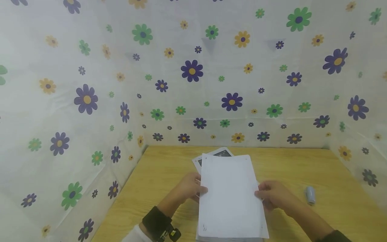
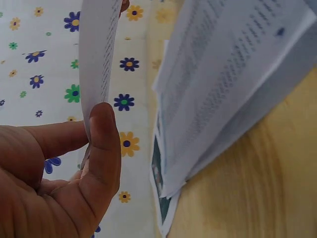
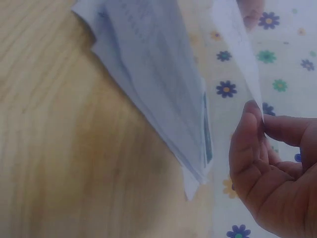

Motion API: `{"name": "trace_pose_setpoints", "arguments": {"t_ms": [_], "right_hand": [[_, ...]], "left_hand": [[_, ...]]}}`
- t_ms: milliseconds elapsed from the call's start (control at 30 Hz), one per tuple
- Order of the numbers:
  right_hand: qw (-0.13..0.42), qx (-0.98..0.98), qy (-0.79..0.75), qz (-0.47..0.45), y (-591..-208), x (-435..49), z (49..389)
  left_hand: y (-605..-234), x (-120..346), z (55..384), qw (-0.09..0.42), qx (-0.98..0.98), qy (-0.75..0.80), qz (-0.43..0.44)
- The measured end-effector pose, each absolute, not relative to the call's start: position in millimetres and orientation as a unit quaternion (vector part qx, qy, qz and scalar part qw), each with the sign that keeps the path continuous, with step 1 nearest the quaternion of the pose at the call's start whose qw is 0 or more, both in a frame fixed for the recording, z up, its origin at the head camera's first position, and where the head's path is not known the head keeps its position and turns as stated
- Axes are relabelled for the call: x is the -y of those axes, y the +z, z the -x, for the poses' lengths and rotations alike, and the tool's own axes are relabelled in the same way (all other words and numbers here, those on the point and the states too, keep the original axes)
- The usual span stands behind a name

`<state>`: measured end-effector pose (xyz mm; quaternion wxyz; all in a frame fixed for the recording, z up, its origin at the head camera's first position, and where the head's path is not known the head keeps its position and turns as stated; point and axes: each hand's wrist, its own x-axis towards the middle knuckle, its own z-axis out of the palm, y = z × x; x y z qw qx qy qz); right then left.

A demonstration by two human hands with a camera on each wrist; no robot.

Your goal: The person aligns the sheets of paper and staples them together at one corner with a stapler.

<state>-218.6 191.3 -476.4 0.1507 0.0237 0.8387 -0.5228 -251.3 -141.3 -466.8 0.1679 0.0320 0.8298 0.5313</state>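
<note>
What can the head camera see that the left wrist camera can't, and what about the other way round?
Only the head view shows the small grey thing on the table and the black wristband.

Only the left wrist view shows rows of print on the underside of the held sheet.

Both show that sheet, the left hand, some of the right hand, the table and the flowery backdrop.

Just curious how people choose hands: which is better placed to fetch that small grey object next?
Probably the right hand: it pinches the white sheet on the side nearer the grey object; the left hand grips the opposite edge.
</note>
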Motion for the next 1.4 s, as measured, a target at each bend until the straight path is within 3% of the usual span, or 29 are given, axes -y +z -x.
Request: {"name": "trace_pose_setpoints", "arguments": {"t_ms": [233, 633, 1100, 1400], "right_hand": [[0.145, -0.837, -0.527, 0.018, -492.4, -186.7, 209.4], [0.140, -0.879, -0.455, -0.037, -506.4, -174.4, 209.2], [0.153, -0.921, -0.356, -0.037, -513.7, -171.0, 213.7], [0.135, -0.914, -0.379, -0.051, -512.7, -172.6, 208.2]], "left_hand": [[-488.8, 138.6, 249.1, 0.164, -0.864, 0.476, -0.008], [-513.3, 135.9, 247.1, 0.144, -0.899, 0.413, -0.017], [-526.9, 132.8, 251.7, 0.100, -0.928, 0.358, -0.031], [-527.6, 139.2, 249.5, 0.079, -0.931, 0.355, -0.025]]}}
